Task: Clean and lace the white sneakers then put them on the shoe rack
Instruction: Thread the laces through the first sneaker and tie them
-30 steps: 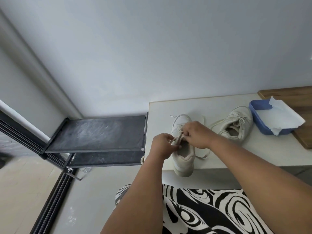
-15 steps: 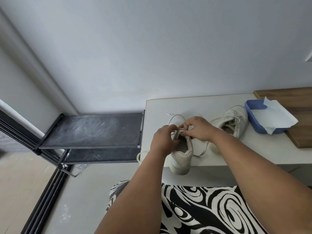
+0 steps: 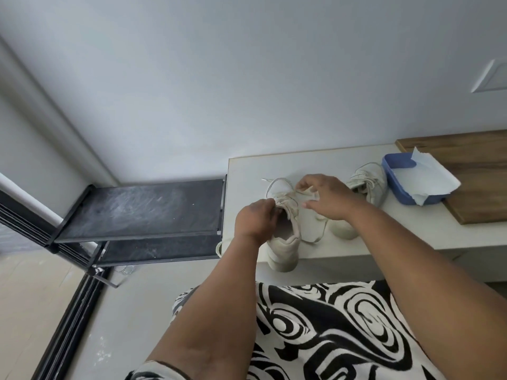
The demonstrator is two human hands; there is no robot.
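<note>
Both hands pinch the lace (image 3: 297, 193) over the near sneaker (image 3: 284, 239): left hand (image 3: 256, 222) at its tongue, right hand (image 3: 327, 197) beyond it.

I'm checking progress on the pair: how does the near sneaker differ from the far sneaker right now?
The near sneaker is gripped by the left hand while the right hand pinches its lace; the far sneaker lies untouched. The near sneaker's heel overhangs the table edge; the far sneaker sits beside the blue tray. Both are white.

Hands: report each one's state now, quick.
Left hand: pinching the lace at the near sneaker.
Right hand: pinching the same lace, pulling it sideways.
</note>
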